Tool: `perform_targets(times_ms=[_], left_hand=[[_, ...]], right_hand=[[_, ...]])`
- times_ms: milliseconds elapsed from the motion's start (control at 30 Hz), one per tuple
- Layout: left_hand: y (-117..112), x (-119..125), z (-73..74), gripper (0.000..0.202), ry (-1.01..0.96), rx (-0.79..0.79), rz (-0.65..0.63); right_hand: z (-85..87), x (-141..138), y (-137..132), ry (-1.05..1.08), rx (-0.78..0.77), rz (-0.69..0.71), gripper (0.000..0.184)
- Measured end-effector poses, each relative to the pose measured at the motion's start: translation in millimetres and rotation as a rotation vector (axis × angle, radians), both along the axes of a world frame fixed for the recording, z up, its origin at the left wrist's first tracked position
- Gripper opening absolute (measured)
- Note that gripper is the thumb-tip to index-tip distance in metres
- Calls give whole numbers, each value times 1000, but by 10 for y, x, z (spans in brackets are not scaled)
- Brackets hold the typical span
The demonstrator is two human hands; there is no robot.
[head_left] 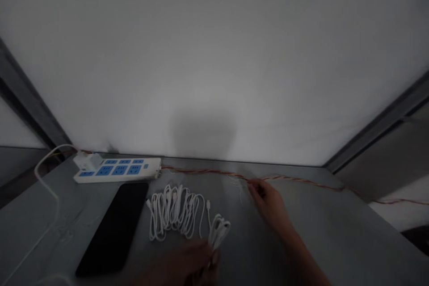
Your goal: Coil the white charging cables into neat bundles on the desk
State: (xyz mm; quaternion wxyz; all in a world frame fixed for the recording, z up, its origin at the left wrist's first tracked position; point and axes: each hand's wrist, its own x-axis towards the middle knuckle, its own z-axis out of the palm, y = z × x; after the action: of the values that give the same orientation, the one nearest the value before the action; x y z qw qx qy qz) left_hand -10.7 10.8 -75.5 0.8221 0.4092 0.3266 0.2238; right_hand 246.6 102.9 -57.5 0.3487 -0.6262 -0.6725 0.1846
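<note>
My left hand [196, 257], low in the view and partly dark, is closed around a small coiled bundle of white USB cable [219, 229]. One connector of that cable sticks up beside the loops. My right hand [268, 203] has its thumb and fingers pinched together at the red-and-yellow twisted wire [208, 170] along the back of the table. Thin white strands [240, 186] lie just left of those fingertips. What the pinch holds, if anything, is hidden. Several more coiled white cables [174, 211] lie in a row left of the held bundle.
A white power strip [117, 178] with blue sockets lies at the back left, a white charger [87, 163] plugged in. Its white cord [56, 199] curves down the left side. A black phone-like slab [114, 229] lies in front. A pale wall [214, 76] rises behind the grey table [335, 232].
</note>
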Motion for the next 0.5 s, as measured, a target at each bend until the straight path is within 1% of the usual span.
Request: perform_targets(times_ms=[33, 100, 167, 267, 367, 500], left_hand=[[3, 26, -23, 51, -36, -31, 53], [10, 78, -62, 49, -93, -84, 174], [21, 115, -90, 48, -131, -103, 236], [47, 129, -120, 46, -160, -92, 238], [71, 122, -121, 48, -133, -53, 248], [85, 111, -29, 52, -47, -31, 315]], right_hand=[[-53, 55, 63, -56, 6, -31, 37], [-147, 120, 140, -128, -1, -42, 33], [-218, 135, 174, -159, -17, -28, 30], [-271, 112, 202, -209, -28, -28, 24], [-280, 78, 233, -242, -27, -49, 19], [-268, 53, 252, -236, -13, -108, 16]])
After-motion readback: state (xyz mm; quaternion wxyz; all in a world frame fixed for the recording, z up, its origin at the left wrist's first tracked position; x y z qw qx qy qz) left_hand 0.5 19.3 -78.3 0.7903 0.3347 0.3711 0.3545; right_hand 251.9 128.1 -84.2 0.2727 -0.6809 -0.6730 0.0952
